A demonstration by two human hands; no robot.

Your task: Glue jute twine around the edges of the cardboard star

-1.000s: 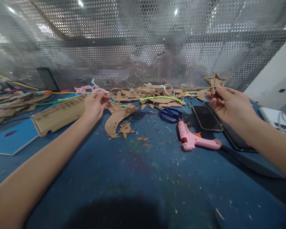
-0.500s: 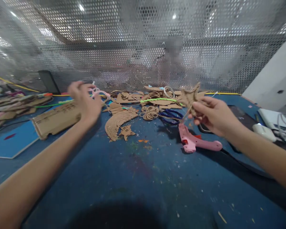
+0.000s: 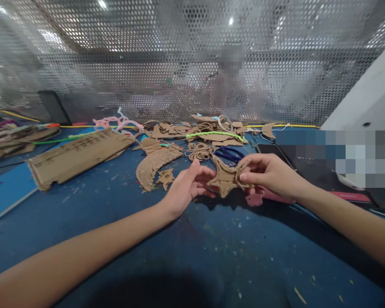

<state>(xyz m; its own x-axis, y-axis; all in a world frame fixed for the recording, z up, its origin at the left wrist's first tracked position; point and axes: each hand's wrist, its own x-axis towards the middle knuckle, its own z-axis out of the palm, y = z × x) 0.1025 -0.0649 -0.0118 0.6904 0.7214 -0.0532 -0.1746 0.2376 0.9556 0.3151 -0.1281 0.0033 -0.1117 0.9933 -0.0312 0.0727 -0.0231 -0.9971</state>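
Observation:
A cardboard star (image 3: 226, 177) edged with twine is held up over the blue table. My right hand (image 3: 269, 175) pinches its right side between thumb and fingers. At the star's left point is my left hand (image 3: 189, 186), its fingers curled round that tip. Partly hidden below my right hand lies a pink glue gun (image 3: 255, 199). Just behind the star are blue-handled scissors (image 3: 227, 154) and a coil of twine (image 3: 199, 152). To the left lie a smaller cardboard star (image 3: 166, 177) with printed characters and a curved cardboard piece (image 3: 154, 164) covered in twine.
Cardboard scraps (image 3: 176, 129) and a green braided cord (image 3: 216, 137) lie along the back by the perforated metal screen (image 3: 167, 64). A long cardboard piece (image 3: 80, 156) rests on a blue board (image 3: 9, 192) at left. A dark device (image 3: 311, 160) lies at right.
My left hand has moved right and down from the long cardboard to the star. My right hand has brought the star left and lower, turning its flat face towards me.

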